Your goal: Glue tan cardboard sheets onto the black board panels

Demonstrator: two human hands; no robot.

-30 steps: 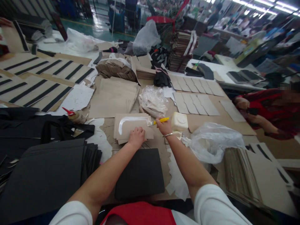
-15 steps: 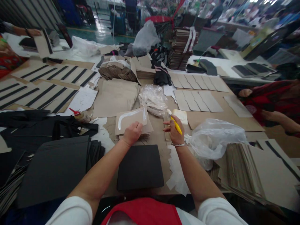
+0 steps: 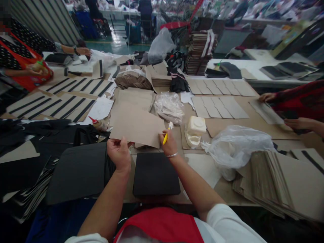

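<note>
My left hand grips the near left corner of a beige cardboard sheet, thumb on top. My right hand is closed around a yellow-handled brush with white stuff on its tip, and its fingers also meet the sheet's right edge. The sheet is held tilted over a small stack of cardboard, which it mostly hides. Nearer me lies a black rectangular block. A cream cut-open plastic container stands right of the brush.
Dark sheets are piled at left, beside a red-tipped glue bottle. A clear plastic bag and a cardboard stack lie at right. Black-striped pieces cover the far left. Co-workers' hands are at both sides.
My left hand has moved left and now holds a beige sheet that covers the white-streaked piece. My right hand has moved left with the brush, from beside the container to the sheet's edge.
</note>
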